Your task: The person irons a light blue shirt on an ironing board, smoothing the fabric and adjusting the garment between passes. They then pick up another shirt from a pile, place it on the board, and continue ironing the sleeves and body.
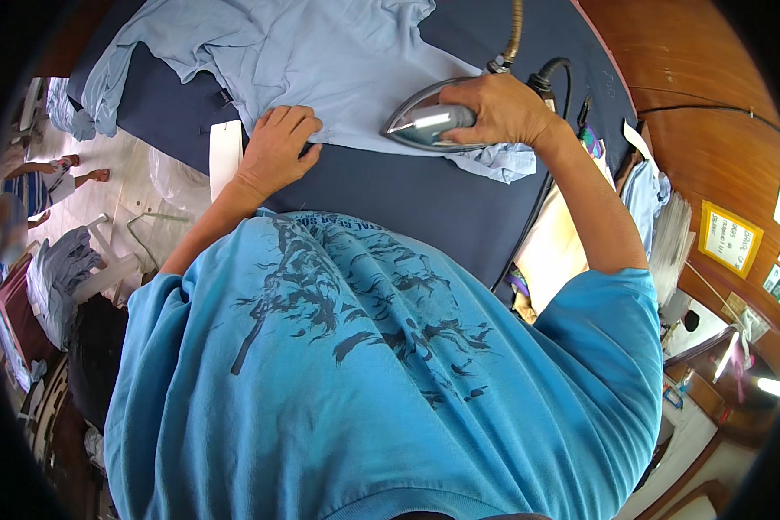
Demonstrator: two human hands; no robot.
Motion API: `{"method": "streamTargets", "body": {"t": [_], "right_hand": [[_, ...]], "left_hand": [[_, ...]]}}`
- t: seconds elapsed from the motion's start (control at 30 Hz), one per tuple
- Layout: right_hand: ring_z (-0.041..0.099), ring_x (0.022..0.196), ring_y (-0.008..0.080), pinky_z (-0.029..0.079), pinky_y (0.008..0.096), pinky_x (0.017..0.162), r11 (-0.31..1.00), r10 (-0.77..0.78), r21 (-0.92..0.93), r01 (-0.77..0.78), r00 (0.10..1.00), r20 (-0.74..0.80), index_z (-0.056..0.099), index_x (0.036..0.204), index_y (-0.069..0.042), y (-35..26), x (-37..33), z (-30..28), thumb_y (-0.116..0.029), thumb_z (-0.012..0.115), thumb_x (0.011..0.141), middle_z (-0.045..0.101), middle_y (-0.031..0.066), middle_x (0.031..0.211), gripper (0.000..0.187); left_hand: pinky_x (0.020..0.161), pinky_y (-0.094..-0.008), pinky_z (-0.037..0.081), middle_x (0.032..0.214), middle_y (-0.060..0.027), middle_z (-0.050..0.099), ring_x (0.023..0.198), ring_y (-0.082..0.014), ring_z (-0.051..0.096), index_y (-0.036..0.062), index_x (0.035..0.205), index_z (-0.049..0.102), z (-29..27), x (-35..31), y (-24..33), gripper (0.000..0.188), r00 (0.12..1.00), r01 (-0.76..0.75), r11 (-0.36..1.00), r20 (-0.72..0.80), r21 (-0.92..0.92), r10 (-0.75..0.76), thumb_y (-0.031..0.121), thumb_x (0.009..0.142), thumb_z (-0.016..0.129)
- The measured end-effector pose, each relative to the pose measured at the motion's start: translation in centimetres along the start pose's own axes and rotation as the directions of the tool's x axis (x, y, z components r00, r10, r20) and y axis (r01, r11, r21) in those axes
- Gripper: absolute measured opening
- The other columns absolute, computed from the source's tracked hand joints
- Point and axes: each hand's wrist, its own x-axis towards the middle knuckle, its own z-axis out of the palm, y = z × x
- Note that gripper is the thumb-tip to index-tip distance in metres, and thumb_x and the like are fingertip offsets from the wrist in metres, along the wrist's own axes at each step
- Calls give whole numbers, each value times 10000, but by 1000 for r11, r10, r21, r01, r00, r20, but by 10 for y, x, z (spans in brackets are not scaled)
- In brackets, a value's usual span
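A light blue shirt (321, 69) lies spread over a dark blue padded ironing table (381, 195). My right hand (503, 111) is wrapped round the handle of a steam iron (420, 120), whose soleplate rests on a narrow part of the shirt near its front edge. Beyond the iron's right side, a crumpled end of the cloth sticks out. At the left, my left hand (279, 149) has its fingers bent over the shirt's near edge, gripping the cloth. A small dark tag shows at the shirt's left side.
From the iron rise a tan hose (516, 30) and a black cord (536, 208) that runs along the table's right side. A white board (225, 156) stands beside my left wrist. Folded garments (550, 243) sit at right, near a wooden wall (702, 52). Another person (39, 191) is far left.
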Motion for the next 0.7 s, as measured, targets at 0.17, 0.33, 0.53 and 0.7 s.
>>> {"method": "streamTargets", "body": {"t": [0.17,0.33,0.53,0.7], "right_hand": [[616,687,334,494,405,610,999,20,-44,-21,999,-40,617,959,-103,-32,31,1,-469,628,734,631,140,730,430],[625,649,329,501,405,600,967,247,13,-255,921,-301,629,962,-97,-31,50,3,-529,606,757,626,158,680,479],[613,622,332,490,410,588,999,33,21,-31,991,-127,637,973,-114,-28,41,0,-509,614,745,618,140,654,457],[610,635,332,485,414,593,996,93,-3,-94,989,-111,623,964,-115,-63,53,2,-485,617,742,618,139,658,432]], "left_hand": [[812,-372,399,973,-61,529,932,-264,503,65,873,535,-8,-3,-5,216,1000,17,1000,11,-5,-17,64,667,601],[803,-370,408,952,-64,543,912,-263,515,68,860,537,-7,-3,-7,212,999,-1,999,-36,-50,-1,45,659,598],[820,-378,418,916,-52,540,887,-250,520,71,835,529,-7,-5,-7,181,999,40,997,-27,-60,-42,58,662,580],[796,-374,410,954,-73,545,932,-272,512,49,842,506,-7,-4,-10,208,998,67,992,-7,-104,-68,37,651,587]]}}
